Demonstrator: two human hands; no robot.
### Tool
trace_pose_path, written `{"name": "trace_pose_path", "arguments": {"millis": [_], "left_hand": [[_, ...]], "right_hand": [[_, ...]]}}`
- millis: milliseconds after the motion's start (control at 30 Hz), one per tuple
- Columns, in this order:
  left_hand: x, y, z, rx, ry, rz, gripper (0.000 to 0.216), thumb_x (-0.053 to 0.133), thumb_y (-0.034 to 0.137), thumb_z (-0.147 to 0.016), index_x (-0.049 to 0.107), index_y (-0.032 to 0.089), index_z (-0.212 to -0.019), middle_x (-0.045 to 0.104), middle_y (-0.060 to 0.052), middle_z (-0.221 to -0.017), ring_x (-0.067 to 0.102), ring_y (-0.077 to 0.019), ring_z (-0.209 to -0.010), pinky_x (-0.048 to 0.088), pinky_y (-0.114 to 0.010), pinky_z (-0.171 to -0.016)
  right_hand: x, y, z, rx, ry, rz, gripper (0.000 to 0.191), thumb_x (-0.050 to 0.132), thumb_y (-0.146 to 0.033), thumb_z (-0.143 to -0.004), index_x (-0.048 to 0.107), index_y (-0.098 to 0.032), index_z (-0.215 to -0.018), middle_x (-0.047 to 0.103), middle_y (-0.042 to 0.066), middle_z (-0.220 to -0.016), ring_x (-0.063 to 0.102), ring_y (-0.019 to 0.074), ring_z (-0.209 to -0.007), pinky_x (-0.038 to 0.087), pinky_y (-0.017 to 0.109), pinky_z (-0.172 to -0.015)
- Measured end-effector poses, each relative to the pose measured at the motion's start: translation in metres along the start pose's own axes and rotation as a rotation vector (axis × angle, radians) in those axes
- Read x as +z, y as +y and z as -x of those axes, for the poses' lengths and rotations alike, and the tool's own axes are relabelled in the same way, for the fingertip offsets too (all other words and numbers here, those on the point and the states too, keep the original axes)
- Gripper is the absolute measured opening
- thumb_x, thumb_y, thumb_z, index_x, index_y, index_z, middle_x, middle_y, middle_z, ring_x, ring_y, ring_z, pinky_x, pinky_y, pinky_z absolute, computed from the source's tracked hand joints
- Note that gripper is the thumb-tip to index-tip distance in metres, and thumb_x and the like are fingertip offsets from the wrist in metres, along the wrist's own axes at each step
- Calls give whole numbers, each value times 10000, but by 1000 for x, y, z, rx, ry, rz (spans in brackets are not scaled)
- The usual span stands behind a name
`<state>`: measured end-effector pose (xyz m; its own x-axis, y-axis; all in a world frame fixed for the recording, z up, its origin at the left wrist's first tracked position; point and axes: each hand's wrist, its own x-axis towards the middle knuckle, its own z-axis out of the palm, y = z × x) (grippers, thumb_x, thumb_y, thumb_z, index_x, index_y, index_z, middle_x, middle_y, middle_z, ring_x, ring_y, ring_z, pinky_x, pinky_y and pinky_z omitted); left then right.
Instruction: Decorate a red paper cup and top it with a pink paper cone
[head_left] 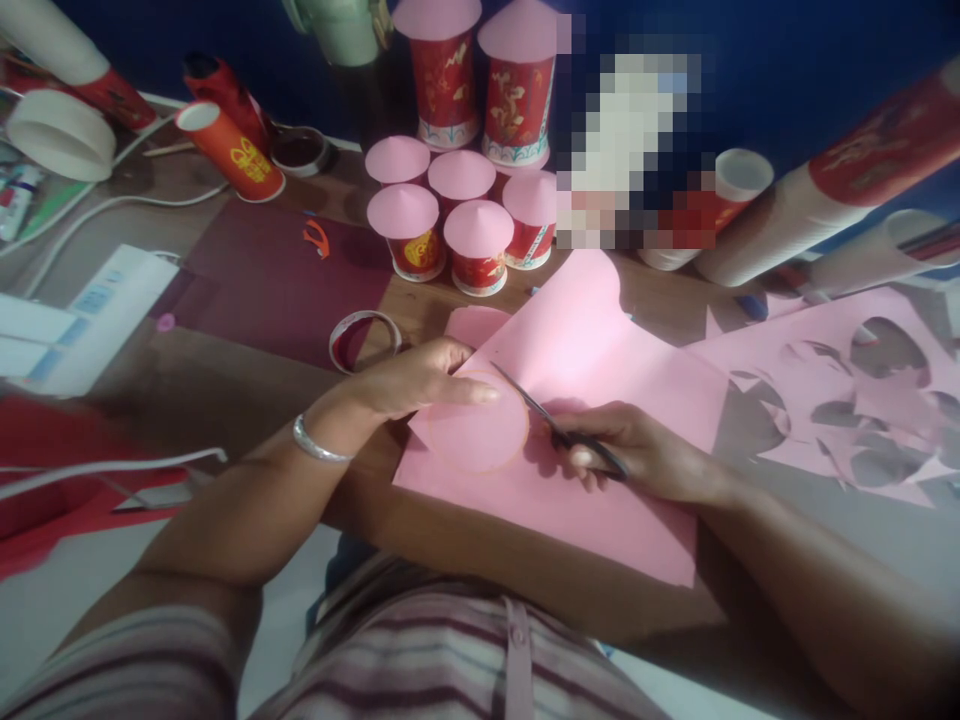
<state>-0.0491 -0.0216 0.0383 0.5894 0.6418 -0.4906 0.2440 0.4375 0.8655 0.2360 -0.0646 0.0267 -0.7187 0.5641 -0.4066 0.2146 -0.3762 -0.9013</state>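
My left hand (427, 378) pinches the left edge of a pink paper sheet (562, 350), with the thumb lying on top beside a drawn orange circle. In my right hand (637, 455) is a pair of scissors (581, 447), fingers through the dark handles. Its blades reach up and left along the circle's upper right edge, where the sheet is partly cut and one portion curls upward. More pink paper (637, 530) lies flat underneath. How far apart the blades are is hard to see.
Several red cups with pink cone tops (480, 230) stand behind the paper. A tape roll (365, 340) lies to the left, near orange-handled snips (316, 238) on a maroon sheet (285, 280). Pink scraps with round holes (847, 400) spread at right, below long paper tubes (795, 220).
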Motion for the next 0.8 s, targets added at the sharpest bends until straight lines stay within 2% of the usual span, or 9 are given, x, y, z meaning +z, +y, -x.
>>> {"name": "trace_pose_path", "arguments": {"millis": [267, 533, 800], "left_hand": [[-1, 1, -1, -5, -12, -10, 342, 840, 426, -724, 707, 121, -805, 682, -13, -722, 596, -105, -621, 463, -193, -565], [-1, -2, -2, 24, 11, 42, 331, 837, 396, -739, 732, 112, -873, 753, -57, -849, 658, -136, -708, 510, -209, -621], [-1, 0, -1, 15, 8, 17, 367, 821, 430, -748, 733, 108, -899, 754, -66, -846, 677, -157, -717, 526, -235, -630]], "right_hand": [[0, 0, 0, 18, 4, -4, 526, 755, -542, -876, 720, -111, -1176, 619, -5, -704, 539, 79, -538, 482, 220, -503], [-2, 3, 0, 17, 10, -13, 548, 761, -540, -870, 710, -101, -1192, 617, -4, -691, 537, 78, -529, 488, 216, -502], [-2, 5, 0, -3, 17, 5, 489, 748, -523, -885, 720, -107, -1141, 625, 2, -704, 540, 74, -532, 487, 206, -499]]}}
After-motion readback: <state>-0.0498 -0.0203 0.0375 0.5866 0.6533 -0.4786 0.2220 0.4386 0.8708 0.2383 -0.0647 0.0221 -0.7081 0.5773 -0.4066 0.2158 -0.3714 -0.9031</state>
